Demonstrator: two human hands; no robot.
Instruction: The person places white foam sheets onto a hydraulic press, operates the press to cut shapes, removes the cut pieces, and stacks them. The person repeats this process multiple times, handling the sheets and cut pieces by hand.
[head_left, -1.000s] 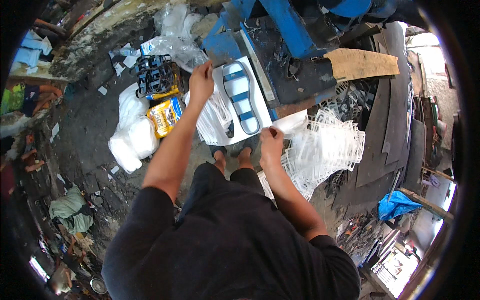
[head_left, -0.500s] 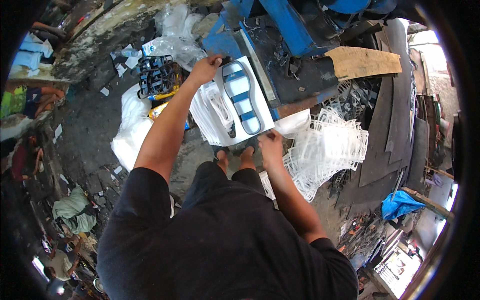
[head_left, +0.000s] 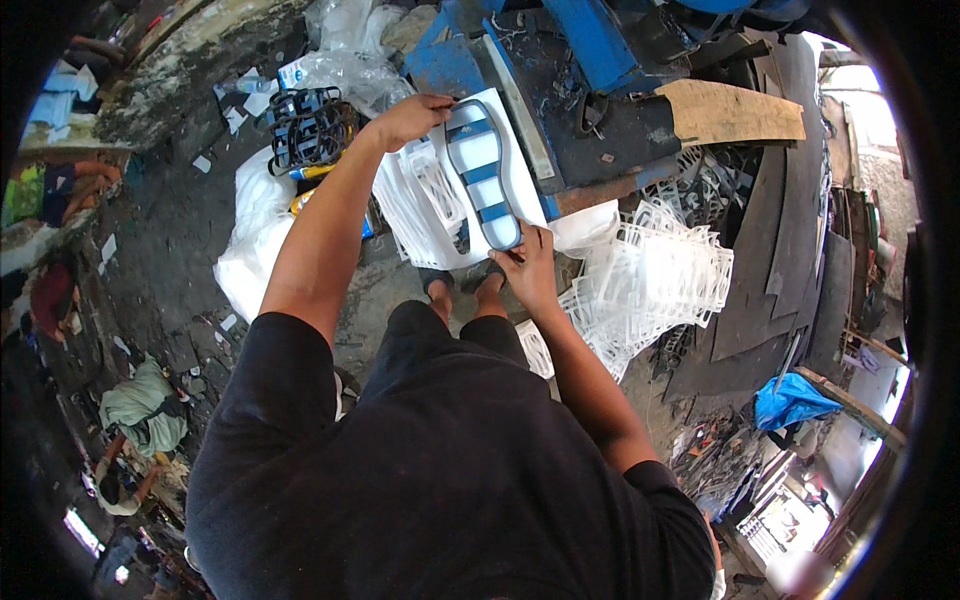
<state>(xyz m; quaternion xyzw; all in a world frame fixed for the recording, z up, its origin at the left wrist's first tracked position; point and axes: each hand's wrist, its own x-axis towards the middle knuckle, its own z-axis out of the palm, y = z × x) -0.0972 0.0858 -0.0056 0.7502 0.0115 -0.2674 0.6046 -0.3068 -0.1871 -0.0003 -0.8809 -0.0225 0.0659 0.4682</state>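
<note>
Two hands on one white sheet (head_left: 520, 165) with a blue striped sole (head_left: 482, 172) cut into it: left hand (head_left: 412, 115) pinching the far end, right hand (head_left: 527, 262) pinching the near end. Looks mid-separation; next probably popping the sole free, gently.

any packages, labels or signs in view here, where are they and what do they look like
Yellow and blue packet: on the ground, mostly hidden behind the left forearm; shape unclear.
White plastic bag: ground, left of the left forearm; bulging, plain.
Clear plastic bag: top, beyond the left hand; crumpled, with a white and blue label patch.
No signs or screens.
</note>
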